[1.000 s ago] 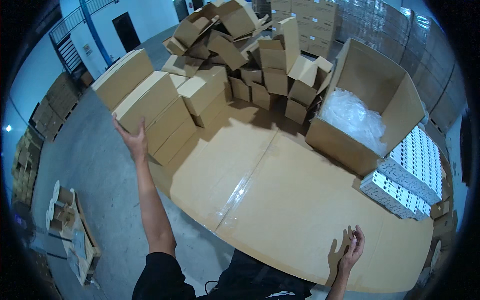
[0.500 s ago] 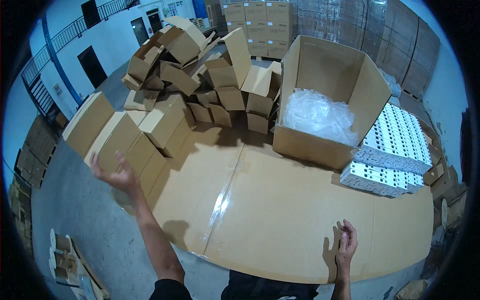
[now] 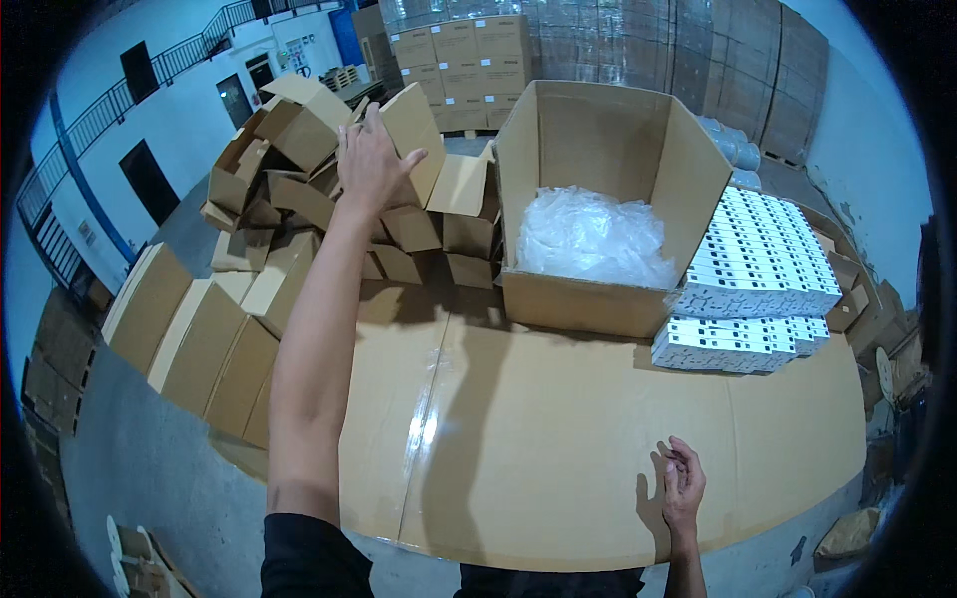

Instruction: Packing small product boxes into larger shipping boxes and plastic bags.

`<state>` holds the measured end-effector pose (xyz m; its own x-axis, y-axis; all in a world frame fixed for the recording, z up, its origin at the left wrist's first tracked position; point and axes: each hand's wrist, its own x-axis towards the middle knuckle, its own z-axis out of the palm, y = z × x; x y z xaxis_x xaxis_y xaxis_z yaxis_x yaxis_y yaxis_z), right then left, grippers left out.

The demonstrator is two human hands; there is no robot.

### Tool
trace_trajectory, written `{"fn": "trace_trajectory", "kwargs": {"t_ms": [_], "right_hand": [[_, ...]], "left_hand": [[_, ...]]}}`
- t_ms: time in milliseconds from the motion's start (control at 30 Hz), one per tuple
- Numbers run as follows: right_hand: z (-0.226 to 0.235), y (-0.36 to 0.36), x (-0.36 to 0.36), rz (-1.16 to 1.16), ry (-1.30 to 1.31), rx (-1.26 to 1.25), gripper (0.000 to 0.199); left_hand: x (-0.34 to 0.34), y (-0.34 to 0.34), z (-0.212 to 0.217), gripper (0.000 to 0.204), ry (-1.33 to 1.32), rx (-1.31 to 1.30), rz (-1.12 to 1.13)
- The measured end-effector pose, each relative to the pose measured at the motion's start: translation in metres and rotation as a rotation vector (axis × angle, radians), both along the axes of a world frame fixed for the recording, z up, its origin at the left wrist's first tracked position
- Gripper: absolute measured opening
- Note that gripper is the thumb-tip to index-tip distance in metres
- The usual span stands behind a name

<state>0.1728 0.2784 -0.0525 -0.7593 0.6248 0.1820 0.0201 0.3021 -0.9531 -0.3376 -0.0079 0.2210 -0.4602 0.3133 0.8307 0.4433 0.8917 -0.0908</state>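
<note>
My left hand [image 3: 371, 159] reaches far forward with its fingers spread, touching a small open cardboard box [image 3: 417, 122] at the top of a heap of small brown boxes [image 3: 299, 189]; it grips nothing that I can see. My right hand [image 3: 683, 483] rests near the front right edge of the cardboard-covered table [image 3: 538, 439], fingers loosely curled and holding nothing. A large open carton [image 3: 598, 189] lined with clear plastic film [image 3: 588, 239] stands at the back of the table. Stacks of small white packages [image 3: 758, 269] lie to its right.
Flattened brown boxes [image 3: 199, 339] stand in a row left of the table. Wrapped pallets of cartons [image 3: 618, 40] rise behind. More cardboard lies on the grey floor [image 3: 130, 468] at lower left, and a brown object [image 3: 847, 533] at lower right.
My left hand rose from the flat boxes at the left and stretched forward to the heap of small boxes. The view swung left. My right hand stayed near the front edge.
</note>
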Motion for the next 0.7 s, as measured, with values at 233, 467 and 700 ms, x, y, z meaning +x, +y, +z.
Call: {"fn": "trace_trajectory", "kwargs": {"t_ms": [233, 467, 700], "right_hand": [[0.0, 0.0, -0.002, -0.015, 0.034, 0.015, 0.037], [0.0, 0.002, 0.001, -0.034, 0.038, -0.002, 0.037], [-0.003, 0.002, 0.002, -0.032, 0.047, 0.004, 0.037]], "left_hand": [[-0.046, 0.023, 0.02, 0.07, -0.472, 0.245, 0.205], [-0.039, 0.027, 0.036, 0.047, -0.314, 0.502, 0.1], [-0.024, 0.015, 0.09, 0.05, -0.04, 0.589, -0.08]]}}
